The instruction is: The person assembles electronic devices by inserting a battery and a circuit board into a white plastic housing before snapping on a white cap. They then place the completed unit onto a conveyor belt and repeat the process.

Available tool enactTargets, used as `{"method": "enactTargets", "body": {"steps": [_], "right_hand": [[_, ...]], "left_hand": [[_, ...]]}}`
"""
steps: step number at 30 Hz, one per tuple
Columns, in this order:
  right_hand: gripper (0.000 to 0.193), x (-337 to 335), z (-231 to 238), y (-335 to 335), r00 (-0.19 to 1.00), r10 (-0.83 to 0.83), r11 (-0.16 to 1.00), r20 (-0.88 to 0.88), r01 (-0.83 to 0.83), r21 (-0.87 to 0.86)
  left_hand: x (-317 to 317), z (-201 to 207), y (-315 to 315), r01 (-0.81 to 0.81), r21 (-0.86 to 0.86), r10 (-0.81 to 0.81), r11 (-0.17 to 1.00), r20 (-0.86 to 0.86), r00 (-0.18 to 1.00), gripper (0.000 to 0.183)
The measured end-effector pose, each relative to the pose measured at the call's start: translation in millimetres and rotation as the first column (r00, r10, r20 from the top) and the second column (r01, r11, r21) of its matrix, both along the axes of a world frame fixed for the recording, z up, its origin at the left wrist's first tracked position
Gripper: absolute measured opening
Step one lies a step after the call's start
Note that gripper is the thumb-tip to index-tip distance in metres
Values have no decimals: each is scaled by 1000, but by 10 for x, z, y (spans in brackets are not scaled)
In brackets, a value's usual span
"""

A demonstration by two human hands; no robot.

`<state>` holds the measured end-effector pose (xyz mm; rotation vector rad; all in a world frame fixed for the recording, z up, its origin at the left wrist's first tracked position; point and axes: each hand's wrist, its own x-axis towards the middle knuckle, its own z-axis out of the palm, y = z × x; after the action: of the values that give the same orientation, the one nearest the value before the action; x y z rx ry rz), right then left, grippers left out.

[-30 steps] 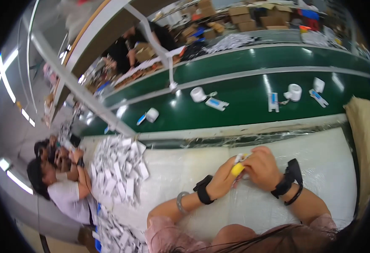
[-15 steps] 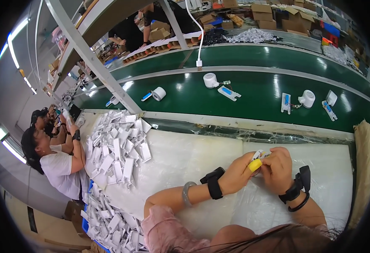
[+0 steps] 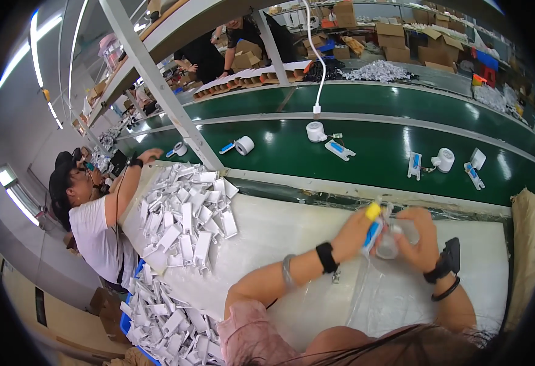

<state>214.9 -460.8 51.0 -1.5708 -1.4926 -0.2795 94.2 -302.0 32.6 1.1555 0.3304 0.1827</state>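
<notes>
Fingers of the left hand pinch a blue-and-white part with a yellow tip. Right hand fingers wrap a clear plastic bag touching it, above the white counter.

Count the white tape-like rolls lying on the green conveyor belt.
4 visible: one roll at the belt's left end, a second just right of it, a third below the hanging cable, a fourth toward the right. Others may be hidden.

A heap of white plastic parts lies beside the green conveyor belt.
</notes>
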Motion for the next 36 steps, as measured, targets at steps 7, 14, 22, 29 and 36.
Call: {"method": "enactTargets", "body": {"steps": [7, 14, 22, 29, 36], "right_hand": [[29, 568, 168, 8, 826, -163, 954, -540, -6, -298], [11, 395, 67, -1269, 724, -119, 916, -680, -184, -356], [17, 72, -273, -1488, 513, -385, 892, -767, -5, -451], [12, -13, -562, -1036, 705, -347, 900, -618, 65, -432], [10, -44, -429, -1112, 751, -326, 884, -574, 28, -466]], "left_hand": [[240, 108, 533, -215, -37, 215, 976, -8, 977, 42], [47, 139, 1221, -382, -83, 390, 920, 126, 912, 39], [23, -1, 1470, -443, -204, 473, 873, 132, 871, 37], [-48, 29, 1371, -423, -202, 453, 883, 134, 881, 41], [-59, 101, 1247, -303, -61, 309, 951, 137, 941, 40]]}}
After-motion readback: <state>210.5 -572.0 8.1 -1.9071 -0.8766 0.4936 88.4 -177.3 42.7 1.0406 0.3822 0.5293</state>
